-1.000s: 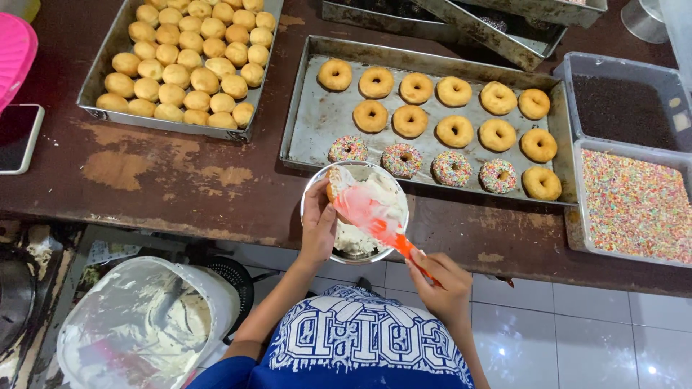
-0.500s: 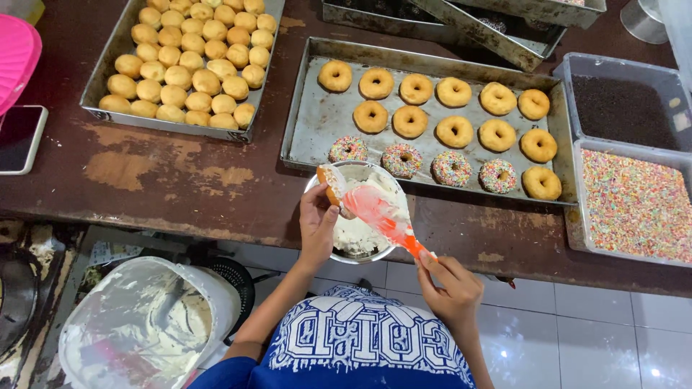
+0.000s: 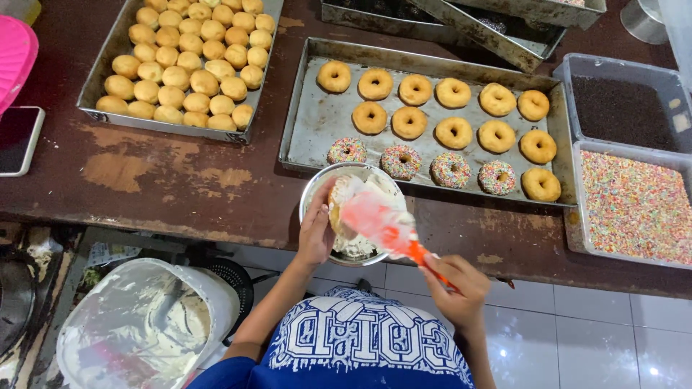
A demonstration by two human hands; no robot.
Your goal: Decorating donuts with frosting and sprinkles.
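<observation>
Fingers of our left hand [image 3: 317, 234] pinch 1 plain ring doughnut [image 3: 337, 205] over the round steel bowl [image 3: 311, 198] at the table edge; our right hand [image 3: 454, 287] grips the orange spatula [image 3: 382, 225], best swept flat, coating evenly.

At the counter's near edge, the left hand [image 3: 317, 234] holds a doughnut [image 3: 339, 209] over a metal bowl [image 3: 317, 189] of cream — the right hand [image 3: 455, 284] grips an orange spatula [image 3: 382, 227] — with a doughnut tray [image 3: 317, 122] just behind.
</observation>
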